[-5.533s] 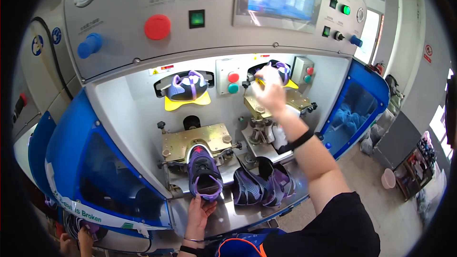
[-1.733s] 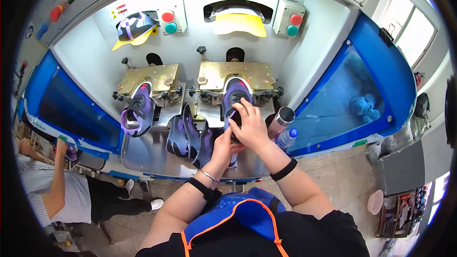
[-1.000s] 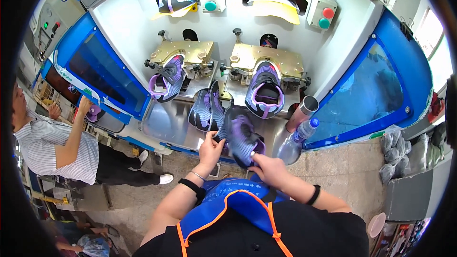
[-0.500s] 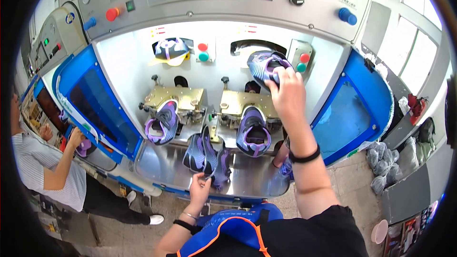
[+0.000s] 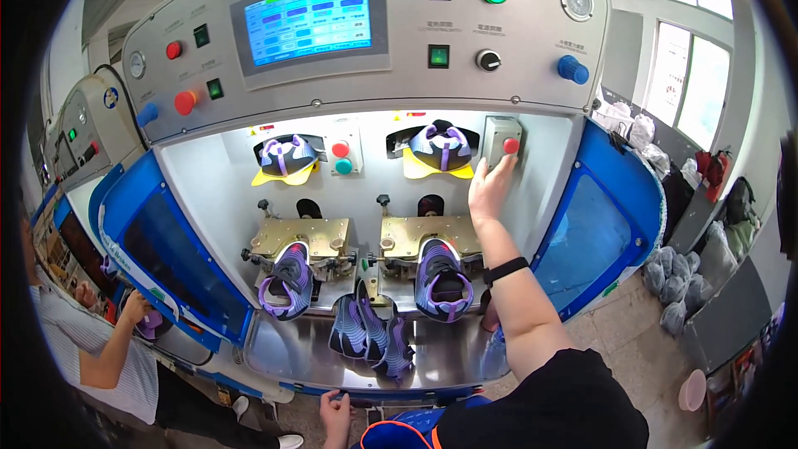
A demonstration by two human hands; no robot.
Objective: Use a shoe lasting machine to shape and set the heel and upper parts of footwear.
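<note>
Four uppers, purple and black, sit mounted in the machine. Two cap the yellow-lipped moulds up on the back wall, the left upper (image 5: pixel 285 158) and the right upper (image 5: pixel 442 148); two more, the lower left upper (image 5: pixel 288 283) and the lower right upper (image 5: pixel 443 281), poke out toes-first from under two brass plates (image 5: pixel 407 233). Between these, a bunch of loose uppers (image 5: pixel 374 337) leans together on the shelf, overlapping too much for me to count surely.

The right hand (image 5: pixel 492 187) is raised to the right switch box (image 5: pixel 499 128), fingers together and stretched up just below its red button, thumb apart; I can't tell whether they press anything. The left hand (image 5: pixel 336 411) is just in front of the shelf, fingers loosely curled and a little parted, nothing visible in them. The left switch box (image 5: pixel 354 154) shows one red and one green button.

The shelf (image 5: pixel 449 357) is shiny bare metal, a tumbler (image 5: pixel 489 316) at its right end, half hidden by the arm. Above are one lit screen (image 5: pixel 307 21), two gauges and two blue knobs; two blue doors flank the bay.

Left, a co-worker (image 5: pixel 100 357) stands in a striped shirt. Right, one pink basin (image 5: pixel 692 389) and grey bags (image 5: pixel 673 278) lie on the pale floor (image 5: pixel 615 366).
</note>
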